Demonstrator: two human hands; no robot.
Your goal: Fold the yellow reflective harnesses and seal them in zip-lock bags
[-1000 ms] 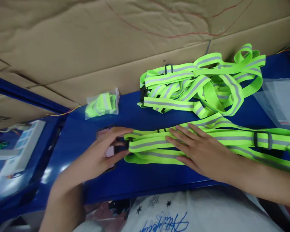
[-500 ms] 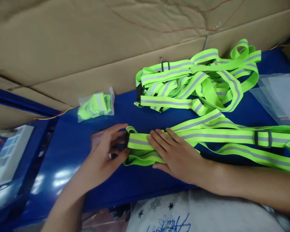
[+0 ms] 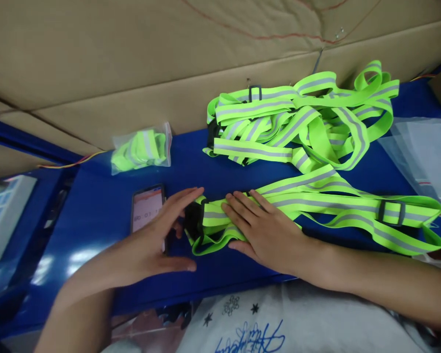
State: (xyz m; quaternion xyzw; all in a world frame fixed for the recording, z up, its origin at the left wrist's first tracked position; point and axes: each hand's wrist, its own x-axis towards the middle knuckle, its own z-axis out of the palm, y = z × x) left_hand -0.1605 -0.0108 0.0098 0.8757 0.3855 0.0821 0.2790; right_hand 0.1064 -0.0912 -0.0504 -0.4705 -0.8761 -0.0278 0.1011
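A neon-green reflective strap point(image 3: 323, 202) with a grey stripe lies in long folded layers across the front of the blue table. My right hand point(image 3: 262, 230) rests flat on these layers near their left end, fingers stretched out. At that end sits a black buckle point(image 3: 194, 219). My left hand point(image 3: 161, 240) is around the buckle's left side, thumb and fingers spread wide apart, holding nothing. Toward the right end of the strap shows a black slider point(image 3: 391, 212). Partly behind my left hand lies a phone point(image 3: 147, 206) with a lit screen.
Behind is a tangled pile of similar straps point(image 3: 301, 117). A clear bag with a folded green strap point(image 3: 141, 149) lies at the back left. Clear plastic bags point(image 3: 426, 152) lie at the right. Brown cardboard point(image 3: 132, 59) lines the back; a white device point(image 3: 7, 215) stands far left.
My left hand has opened wider and drawn away from the strap's end, so the black buckle shows more. More of the phone is visible. My right hand stays flat on the strap.
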